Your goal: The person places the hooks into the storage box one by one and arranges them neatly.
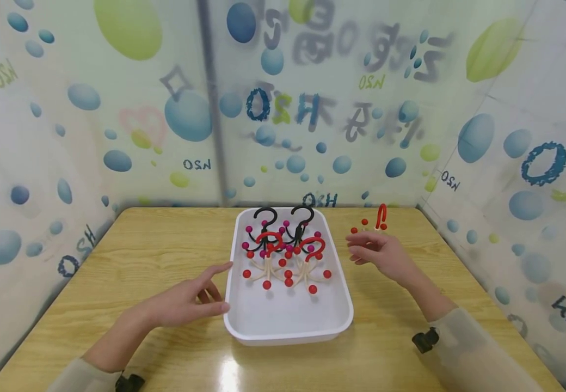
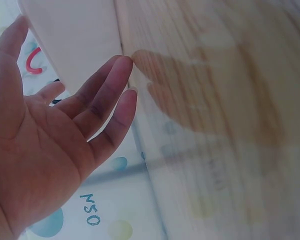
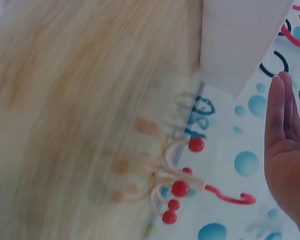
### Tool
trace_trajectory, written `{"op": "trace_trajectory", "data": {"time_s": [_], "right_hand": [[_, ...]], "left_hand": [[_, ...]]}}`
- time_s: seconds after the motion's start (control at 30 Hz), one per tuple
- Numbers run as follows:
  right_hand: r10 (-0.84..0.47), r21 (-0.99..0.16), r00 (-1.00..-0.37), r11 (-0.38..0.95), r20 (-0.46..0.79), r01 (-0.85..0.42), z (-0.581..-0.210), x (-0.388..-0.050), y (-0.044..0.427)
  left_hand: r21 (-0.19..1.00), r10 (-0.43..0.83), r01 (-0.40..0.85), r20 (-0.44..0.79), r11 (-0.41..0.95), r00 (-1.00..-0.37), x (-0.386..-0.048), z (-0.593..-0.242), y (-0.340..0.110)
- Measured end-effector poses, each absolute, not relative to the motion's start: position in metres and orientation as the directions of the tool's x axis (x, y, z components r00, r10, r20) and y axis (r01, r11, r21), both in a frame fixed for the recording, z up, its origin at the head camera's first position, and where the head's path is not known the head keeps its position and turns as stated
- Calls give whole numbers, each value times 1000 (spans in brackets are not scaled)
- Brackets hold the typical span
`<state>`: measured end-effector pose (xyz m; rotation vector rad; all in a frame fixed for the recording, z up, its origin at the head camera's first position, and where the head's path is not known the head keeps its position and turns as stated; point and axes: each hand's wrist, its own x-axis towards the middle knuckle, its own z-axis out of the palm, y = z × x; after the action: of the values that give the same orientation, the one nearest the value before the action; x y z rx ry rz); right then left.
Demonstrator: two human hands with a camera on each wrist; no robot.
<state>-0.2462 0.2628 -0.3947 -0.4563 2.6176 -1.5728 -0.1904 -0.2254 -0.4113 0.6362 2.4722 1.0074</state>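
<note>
A white tray (image 1: pixel 288 318) holds two black hook hangers (image 1: pixel 298 233) with magenta ball tips at the back. In front of them stand two cream hook hangers (image 1: pixel 306 268) with red hooks and red balls. My left hand (image 1: pixel 180 302) is at the tray's left side, thumb and index fingertips at its rim, the other fingers loosely bent. Just right of the tray my right hand (image 1: pixel 386 257) hovers with extended fingers, holding nothing. Beyond it another cream hanger (image 3: pixel 180 188) with a red hook stands on the table, partly hidden by that hand in the head view.
The wooden table (image 1: pixel 165 239) ends at a patterned curtain (image 1: pixel 273 179) at the back, with more curtain along both sides. The tray's outer wall (image 3: pixel 240 40) rises beside my right hand. The front part of the tray shows its bare floor.
</note>
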Motion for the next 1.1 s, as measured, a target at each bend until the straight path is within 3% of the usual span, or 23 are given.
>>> {"op": "trace_trajectory", "data": {"time_s": [0.23, 0.43, 0.6, 1.1], "right_hand": [[-190, -864, -975, 466, 115, -192, -391, -247, 299], [-132, -873, -974, 433, 186, -225, -381, -262, 332], [-98, -843, -972, 485, 213, -233, -376, -278, 352], [-135, -754, -963, 599, 235, -268, -378, -319, 355]], "left_hand": [[725, 531, 237, -205, 646, -823, -190, -410, -226], [720, 534, 246, -200, 649, -822, -191, -410, -227], [719, 536, 250, -198, 648, -820, -192, -411, -227], [722, 534, 244, -201, 648, -821, -191, -411, -225]]}}
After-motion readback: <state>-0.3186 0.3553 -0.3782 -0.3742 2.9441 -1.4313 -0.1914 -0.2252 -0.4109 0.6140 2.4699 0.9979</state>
